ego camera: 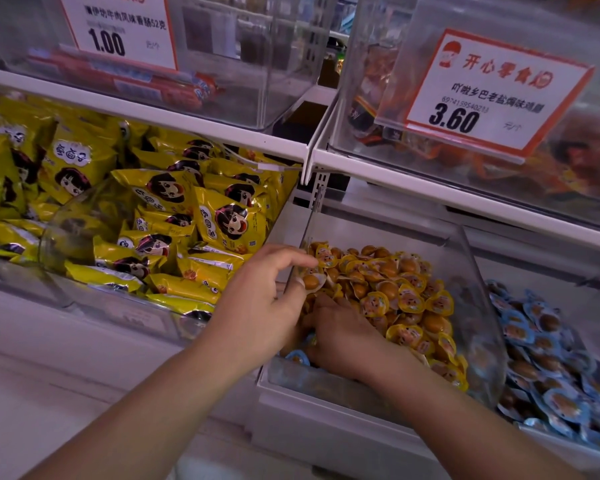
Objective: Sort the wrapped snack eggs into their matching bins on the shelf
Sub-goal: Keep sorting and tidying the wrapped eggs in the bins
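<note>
A clear bin [478, 299] in the middle of the lower shelf holds a heap of yellow-wrapped snack eggs [406, 296]. To its right lies a pile of blue-wrapped eggs [541, 348]. One blue-wrapped egg [298, 357] sits at the yellow bin's near left corner, just below my hands. My left hand [267, 299] is at the bin's left wall, its fingers curled over the edge, a yellow egg [311, 281] by its thumb. My right hand [343, 334] reaches down into the yellow eggs, fingers buried among them; what they hold is hidden.
A bin of large yellow snack packets [174, 216] fills the shelf's left side. Above hang clear bins with price tags reading 1.00 [118, 29] and 3.60 [485, 95]. A white shelf rail [222, 126] runs overhead, close above the bins.
</note>
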The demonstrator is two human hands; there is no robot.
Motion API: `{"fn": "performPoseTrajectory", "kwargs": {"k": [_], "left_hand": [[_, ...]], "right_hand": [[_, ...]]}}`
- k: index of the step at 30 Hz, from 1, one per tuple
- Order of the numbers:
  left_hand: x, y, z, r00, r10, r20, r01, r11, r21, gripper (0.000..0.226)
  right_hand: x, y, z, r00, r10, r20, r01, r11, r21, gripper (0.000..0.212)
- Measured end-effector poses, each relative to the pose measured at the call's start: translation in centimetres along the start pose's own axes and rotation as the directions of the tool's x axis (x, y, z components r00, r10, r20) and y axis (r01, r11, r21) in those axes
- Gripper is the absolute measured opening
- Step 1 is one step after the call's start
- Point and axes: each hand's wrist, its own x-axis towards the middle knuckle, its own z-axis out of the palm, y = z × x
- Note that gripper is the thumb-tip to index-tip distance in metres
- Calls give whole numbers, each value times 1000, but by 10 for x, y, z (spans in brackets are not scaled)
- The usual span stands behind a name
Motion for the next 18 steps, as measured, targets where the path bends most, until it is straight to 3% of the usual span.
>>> {"fn": "performPoseTrajectory", "kwargs": {"k": [5, 9, 11, 14, 18], "left_hand": [[0, -2, 2, 1000, 0, -1, 0, 1000, 10, 30], [1, -2, 2, 1000, -4, 2, 4, 1000, 11, 31], [1, -2, 2, 1000, -13, 0, 13, 1000, 13, 31], [1, -3, 1, 1000, -9, 0, 9, 1000, 24, 31], [2, -3, 2, 1000, 1, -4, -1, 1000, 14, 30]], "right_hand": [[-1, -1, -2, 1000, 12, 9, -13, 996, 87, 21], [-4, 13, -23, 973, 165, -162, -105, 940, 325, 9], [-11, 21, -35, 951, 199, -238, -78, 895, 439, 4], [-23, 18, -44, 966, 63, -249, 51, 904, 425, 2], [-29, 3, -35, 977, -210, -26, 209, 933, 294, 6]]}}
